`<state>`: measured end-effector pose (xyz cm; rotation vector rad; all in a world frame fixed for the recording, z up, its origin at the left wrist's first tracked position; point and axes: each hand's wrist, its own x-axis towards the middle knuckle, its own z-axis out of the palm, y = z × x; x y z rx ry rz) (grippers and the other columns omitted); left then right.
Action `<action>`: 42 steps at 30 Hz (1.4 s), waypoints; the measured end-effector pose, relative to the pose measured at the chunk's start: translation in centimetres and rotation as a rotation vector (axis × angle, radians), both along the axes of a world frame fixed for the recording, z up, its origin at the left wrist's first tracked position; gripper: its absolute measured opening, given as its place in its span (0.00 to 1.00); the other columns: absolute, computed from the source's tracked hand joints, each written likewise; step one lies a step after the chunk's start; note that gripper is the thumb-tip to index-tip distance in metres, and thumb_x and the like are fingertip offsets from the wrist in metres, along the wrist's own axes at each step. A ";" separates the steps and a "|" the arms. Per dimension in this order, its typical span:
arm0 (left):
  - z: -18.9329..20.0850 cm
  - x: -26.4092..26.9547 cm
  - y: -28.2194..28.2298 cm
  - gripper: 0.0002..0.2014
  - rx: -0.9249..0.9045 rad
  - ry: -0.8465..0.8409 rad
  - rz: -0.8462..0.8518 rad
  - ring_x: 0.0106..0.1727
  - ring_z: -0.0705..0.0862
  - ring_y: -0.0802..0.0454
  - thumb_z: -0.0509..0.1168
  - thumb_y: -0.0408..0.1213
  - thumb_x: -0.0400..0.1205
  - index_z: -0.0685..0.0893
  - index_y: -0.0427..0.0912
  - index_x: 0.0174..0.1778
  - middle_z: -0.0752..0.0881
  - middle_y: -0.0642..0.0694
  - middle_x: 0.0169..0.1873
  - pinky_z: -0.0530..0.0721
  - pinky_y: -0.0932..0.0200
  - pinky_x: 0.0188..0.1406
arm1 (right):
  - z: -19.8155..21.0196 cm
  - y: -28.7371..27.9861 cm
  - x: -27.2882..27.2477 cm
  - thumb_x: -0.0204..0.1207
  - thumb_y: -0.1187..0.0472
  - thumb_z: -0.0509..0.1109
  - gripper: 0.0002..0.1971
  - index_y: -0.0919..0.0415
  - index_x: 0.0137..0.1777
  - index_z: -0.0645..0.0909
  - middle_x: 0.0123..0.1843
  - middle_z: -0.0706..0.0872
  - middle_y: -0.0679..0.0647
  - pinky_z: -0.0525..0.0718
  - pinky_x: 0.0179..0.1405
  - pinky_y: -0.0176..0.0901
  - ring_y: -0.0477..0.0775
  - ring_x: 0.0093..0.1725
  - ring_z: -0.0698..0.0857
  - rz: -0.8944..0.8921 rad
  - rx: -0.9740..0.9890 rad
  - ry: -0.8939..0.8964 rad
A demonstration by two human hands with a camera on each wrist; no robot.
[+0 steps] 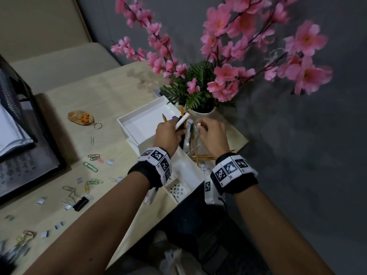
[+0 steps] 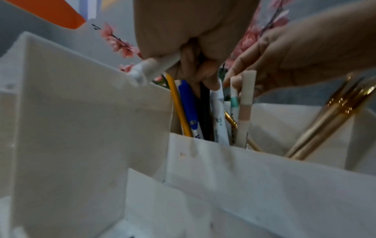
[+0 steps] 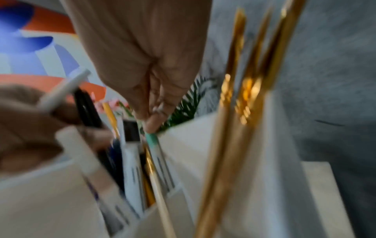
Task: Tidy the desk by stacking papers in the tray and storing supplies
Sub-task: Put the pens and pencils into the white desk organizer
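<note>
The left hand (image 1: 168,133) has its grip curled round a white pen (image 1: 182,121) above the white organizer (image 1: 190,171), while the right hand (image 1: 213,135) pinches the top of a teal-banded pen (image 2: 234,96) standing in the pen slot beside gold pens (image 2: 325,122). The organizer sits at the counter (image 1: 119,92) corner by a flower pot (image 1: 204,114). Paper clips (image 1: 91,165) lie scattered to the left, near a black tray (image 1: 23,108) of papers.

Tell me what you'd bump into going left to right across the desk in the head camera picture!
Black mesh paper tray → keychain → white organizer box → left hand gripping a white pen → right hand → pink flowers.
</note>
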<state>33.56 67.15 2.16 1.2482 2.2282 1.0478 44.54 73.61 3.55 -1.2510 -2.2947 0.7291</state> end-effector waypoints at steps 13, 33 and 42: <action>-1.2 -0.3 0.2 0.12 -0.223 0.069 -0.202 0.50 0.84 0.36 0.63 0.41 0.82 0.88 0.39 0.53 0.88 0.33 0.47 0.77 0.53 0.46 | 1.6 0.0 -0.6 0.75 0.72 0.67 0.14 0.65 0.60 0.84 0.50 0.86 0.51 0.77 0.41 0.16 0.40 0.44 0.80 0.156 -0.348 0.148; -1.8 0.0 -0.9 0.11 0.291 0.057 0.065 0.39 0.70 0.49 0.61 0.32 0.82 0.83 0.28 0.42 0.73 0.38 0.34 0.59 0.65 0.37 | 2.8 -0.3 -0.5 0.76 0.70 0.68 0.06 0.67 0.45 0.87 0.44 0.86 0.56 0.69 0.34 0.13 0.36 0.34 0.73 -0.109 -0.092 0.087; -3.0 0.2 -0.2 0.11 0.109 0.027 0.035 0.36 0.80 0.39 0.58 0.32 0.83 0.80 0.28 0.42 0.85 0.32 0.35 0.61 0.62 0.33 | 2.6 -0.9 -1.8 0.76 0.75 0.64 0.09 0.70 0.46 0.87 0.48 0.88 0.63 0.87 0.52 0.46 0.54 0.45 0.85 0.042 -0.048 -0.143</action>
